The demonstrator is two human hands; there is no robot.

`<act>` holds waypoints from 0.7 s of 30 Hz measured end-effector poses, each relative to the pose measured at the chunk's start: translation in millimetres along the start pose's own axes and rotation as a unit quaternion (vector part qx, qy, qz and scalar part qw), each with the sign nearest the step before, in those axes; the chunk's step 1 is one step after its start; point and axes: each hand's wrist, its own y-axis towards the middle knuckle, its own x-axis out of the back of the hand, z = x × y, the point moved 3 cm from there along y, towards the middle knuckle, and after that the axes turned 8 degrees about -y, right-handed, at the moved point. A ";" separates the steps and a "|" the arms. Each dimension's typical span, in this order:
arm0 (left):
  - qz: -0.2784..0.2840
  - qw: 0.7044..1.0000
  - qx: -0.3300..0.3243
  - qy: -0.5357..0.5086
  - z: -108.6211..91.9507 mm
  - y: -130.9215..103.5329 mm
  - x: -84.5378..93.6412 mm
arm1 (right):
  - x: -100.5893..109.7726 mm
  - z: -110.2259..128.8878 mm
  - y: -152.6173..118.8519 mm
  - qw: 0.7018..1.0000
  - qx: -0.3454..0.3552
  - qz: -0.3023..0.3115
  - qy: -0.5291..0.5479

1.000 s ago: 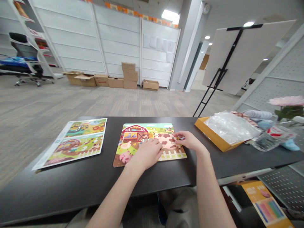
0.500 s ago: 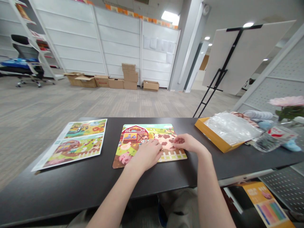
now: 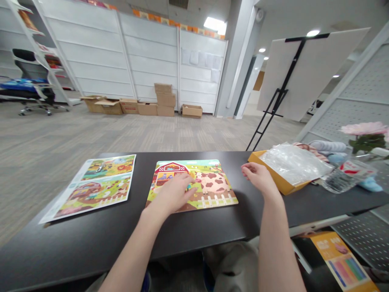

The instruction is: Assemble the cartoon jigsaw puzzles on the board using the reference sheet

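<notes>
A flat board with a farm picture [image 3: 212, 200] lies on the dark table: red barn, brown-spotted cow, white fence. My left hand [image 3: 173, 190] rests over its middle left, fingers spread and palm down, hiding part of the barn and the lower left animals. To the right of the board my right hand [image 3: 257, 174] is raised above the table, close to the left side of an orange-yellow box [image 3: 284, 182]. Its fingers are curled together; whether something small is between them is hidden. A printed sheet [image 3: 121, 178] with two pictures, one like the board's, lies at left.
Clear plastic wrapping [image 3: 294, 164] fills the orange-yellow box. Behind it are rolled cloths [image 3: 328, 146], a clear plastic bag [image 3: 343, 174] and a pink flower [image 3: 364, 129]. An easel [image 3: 281, 89] stands beyond the table. Another colourful box [image 3: 346, 259] sits below at right.
My right hand has left the cow on the board and moved right, towards the box. My left hand has shifted left and spread its fingers, uncovering more of the cow.
</notes>
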 end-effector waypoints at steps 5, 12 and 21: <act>-0.084 0.972 0.208 0.066 62.3 -21.2 51.8 | -4.6 -10.6 -1.3 0.995 -0.069 0.064 -0.015; -0.048 0.941 0.324 0.084 80.9 -45.6 56.1 | -39.8 21.3 -7.3 0.976 -0.038 0.206 -0.060; -0.053 0.942 0.331 0.003 89.3 -53.5 58.5 | -41.2 28.2 -4.5 0.974 -0.058 0.183 -0.124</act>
